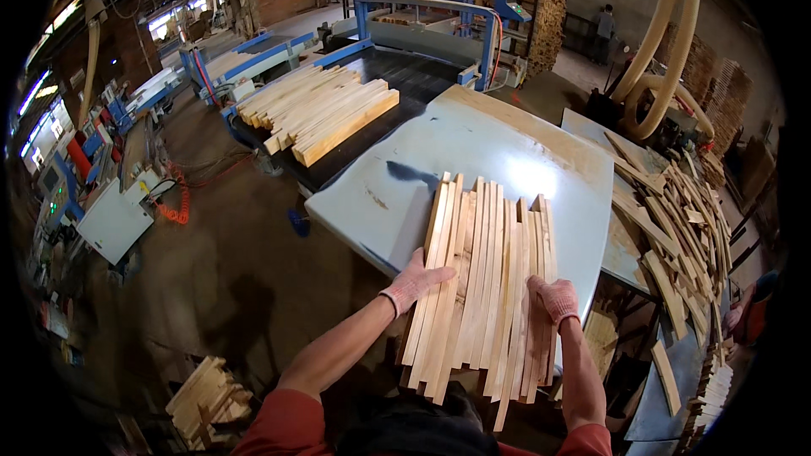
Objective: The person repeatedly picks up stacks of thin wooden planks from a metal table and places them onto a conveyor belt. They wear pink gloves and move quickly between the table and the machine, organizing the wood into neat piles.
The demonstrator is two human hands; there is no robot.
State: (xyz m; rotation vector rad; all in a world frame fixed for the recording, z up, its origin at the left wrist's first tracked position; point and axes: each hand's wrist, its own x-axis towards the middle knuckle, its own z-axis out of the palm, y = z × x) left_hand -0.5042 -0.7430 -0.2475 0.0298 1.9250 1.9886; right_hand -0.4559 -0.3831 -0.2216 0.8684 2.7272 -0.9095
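Observation:
Side by side, a bundle of pale wooden strips (pixel 481 279) lies partly over the near edge of a pale, shiny tabletop (pixel 524 135), with uneven ends. My left hand (pixel 416 280), in a pinkish work glove, presses the bundle's left side, thumb on top. On the opposite side my right hand (pixel 555 297), gloved alike, grips the outer strips, thumb on top and fingers curled. Both hands squeeze the strips between them; the fingers underneath are hidden. Beyond the tabletop, another group of wooden strips (pixel 321 110) rests on a black conveyor belt (pixel 405 76).
A blue machine frame (pixel 427 4) spans the conveyor. Loose wood offcuts (pixel 676 228) lie heaped on the right. Thick hoses (pixel 667 34) hang at the upper right. A control cabinet (pixel 114 224) stands left; a wood pile (pixel 207 397) sits lower left. A person (pixel 604 32) stands far back.

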